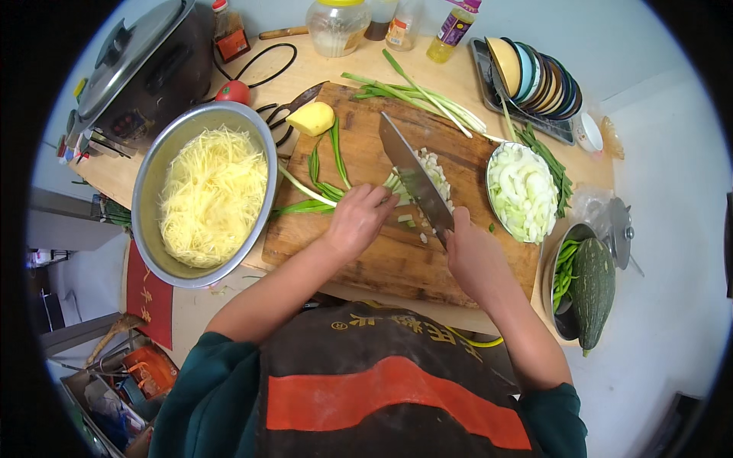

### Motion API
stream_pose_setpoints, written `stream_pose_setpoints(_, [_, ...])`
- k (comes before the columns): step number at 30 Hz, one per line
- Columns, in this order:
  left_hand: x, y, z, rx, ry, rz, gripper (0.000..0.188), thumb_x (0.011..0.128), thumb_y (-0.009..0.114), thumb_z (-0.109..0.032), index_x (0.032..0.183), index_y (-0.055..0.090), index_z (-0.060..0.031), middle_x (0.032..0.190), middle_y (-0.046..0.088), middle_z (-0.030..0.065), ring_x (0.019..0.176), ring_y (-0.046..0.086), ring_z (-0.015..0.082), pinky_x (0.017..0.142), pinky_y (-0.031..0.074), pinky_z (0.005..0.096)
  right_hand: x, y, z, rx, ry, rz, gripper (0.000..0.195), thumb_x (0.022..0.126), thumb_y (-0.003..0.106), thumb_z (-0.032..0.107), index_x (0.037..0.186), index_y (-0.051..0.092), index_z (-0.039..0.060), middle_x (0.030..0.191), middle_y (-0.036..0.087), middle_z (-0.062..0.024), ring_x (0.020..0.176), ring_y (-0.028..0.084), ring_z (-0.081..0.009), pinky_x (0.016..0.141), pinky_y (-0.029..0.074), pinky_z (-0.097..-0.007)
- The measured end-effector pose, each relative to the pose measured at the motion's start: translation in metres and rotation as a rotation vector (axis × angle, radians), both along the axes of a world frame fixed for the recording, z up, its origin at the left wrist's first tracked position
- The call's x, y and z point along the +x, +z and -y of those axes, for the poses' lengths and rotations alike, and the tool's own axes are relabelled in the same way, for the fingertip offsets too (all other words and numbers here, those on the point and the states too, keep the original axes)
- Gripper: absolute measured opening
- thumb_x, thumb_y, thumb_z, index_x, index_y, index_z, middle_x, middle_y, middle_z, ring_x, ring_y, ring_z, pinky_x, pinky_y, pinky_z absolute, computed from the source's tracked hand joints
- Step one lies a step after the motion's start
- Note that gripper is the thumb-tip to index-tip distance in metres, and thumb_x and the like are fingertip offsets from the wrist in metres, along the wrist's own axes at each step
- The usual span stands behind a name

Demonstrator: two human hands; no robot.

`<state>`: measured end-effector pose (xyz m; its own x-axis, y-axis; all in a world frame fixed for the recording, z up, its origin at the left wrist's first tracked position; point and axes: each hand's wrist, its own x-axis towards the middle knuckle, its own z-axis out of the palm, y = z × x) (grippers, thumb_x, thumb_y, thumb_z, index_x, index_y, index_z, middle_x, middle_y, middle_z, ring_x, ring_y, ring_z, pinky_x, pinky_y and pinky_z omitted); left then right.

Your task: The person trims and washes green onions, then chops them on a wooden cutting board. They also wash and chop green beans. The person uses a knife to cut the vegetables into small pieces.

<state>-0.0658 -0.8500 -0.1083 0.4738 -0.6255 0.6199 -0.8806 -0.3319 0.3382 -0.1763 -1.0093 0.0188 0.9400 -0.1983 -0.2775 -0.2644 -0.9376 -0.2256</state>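
Observation:
My right hand (472, 249) grips the handle of a broad cleaver (415, 172), its blade standing over the wooden cutting board (366, 246). Just left of the blade, my left hand (363, 214) presses down a bunch of scallions (395, 184) with bent fingers. Chopped scallion pieces (435, 169) lie along the blade's right side, and a few are scattered nearer me. Green scallion leaves (306, 207) stick out to the left from under my left hand. A peeled potato piece (312, 119) rests at the board's upper left corner, partly over a pair of scissors (280, 114).
On the left stands a metal basin (264, 229) of shredded potato (215, 197) in water. Whole scallions (424, 97) cross the board's far edge. At right are a bowl of sliced vegetable (522, 192) and a pan (564, 323) with green peppers (564, 275) and a squash (594, 292).

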Motion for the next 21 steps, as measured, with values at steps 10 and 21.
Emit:
stream_pose_setpoints(10, [-0.001, -0.004, 0.0, -0.112, -0.021, -0.117, 0.023, 0.068, 0.063, -0.004, 0.091, 0.065, -0.0039, 0.084, 0.055, 0.005, 0.078, 0.052, 0.0224, 0.064, 0.047, 0.0328, 0.005, -0.024, -0.001, -0.004, 0.05, 0.023, 0.02, 0.08, 0.046, 0.001, 0.099, 0.039, 0.0004, 0.086, 0.06, -0.024, 0.075, 0.061, -0.0413, 0.065, 0.048, -0.0485])
stream_pose_setpoints(21, [0.002, -0.003, 0.01, -0.021, -0.007, -0.161, 0.024, 0.068, 0.067, -0.005, 0.092, 0.065, -0.0052, 0.086, 0.056, 0.0059, 0.081, 0.055, 0.0256, 0.069, 0.046, 0.0357, 0.005, -0.03, 0.003, -0.008, 0.053, 0.05, 0.022, 0.081, 0.045, 0.003, 0.102, 0.039, -0.0005, 0.085, 0.061, -0.0223, 0.074, 0.06, -0.0416, 0.066, 0.047, -0.0499])
